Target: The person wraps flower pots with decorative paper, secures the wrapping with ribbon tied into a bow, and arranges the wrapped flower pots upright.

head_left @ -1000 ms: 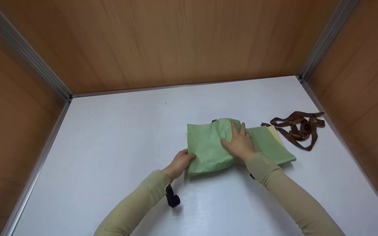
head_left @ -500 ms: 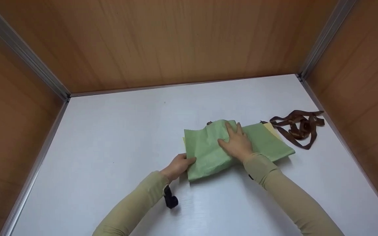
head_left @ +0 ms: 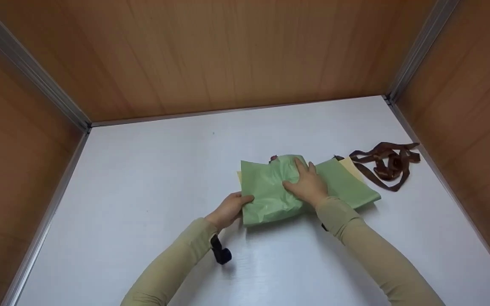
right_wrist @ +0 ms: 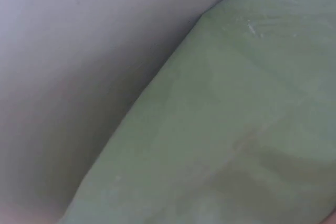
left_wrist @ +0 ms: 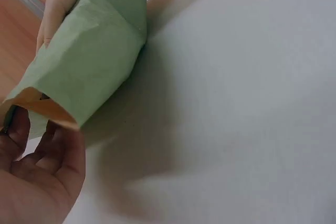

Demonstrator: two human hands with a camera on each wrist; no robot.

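Note:
A green sheet of wrapping paper (head_left: 264, 182), folded over a bulge, lies right of centre in the head view. A yellow layer (head_left: 351, 167) peeks out at its ends, and a small reddish bit (head_left: 273, 158) shows at the far edge. What makes the bulge is hidden. At the paper's left end, my left hand (head_left: 229, 208) pinches the edge, thumb on top and fingers underneath. My right hand (head_left: 309, 185) rests on the bulge with fingers spread. In the left wrist view, that end of the wrapping paper (left_wrist: 94, 51) gapes. The right wrist view holds mostly wrapping paper (right_wrist: 220, 119).
A tangled brown ribbon (head_left: 394, 161) lies at the right of the white table (head_left: 151, 178), beyond the paper's right end. Wooden panels (head_left: 236, 55) wall the table at the back and both sides. A black wrist camera (head_left: 223, 255) hangs under the left sleeve.
The paper's left end dipped towards the person, then came back up with my left hand. The reddish bit at the far edge shows more clearly. My right hand stays on the bulge.

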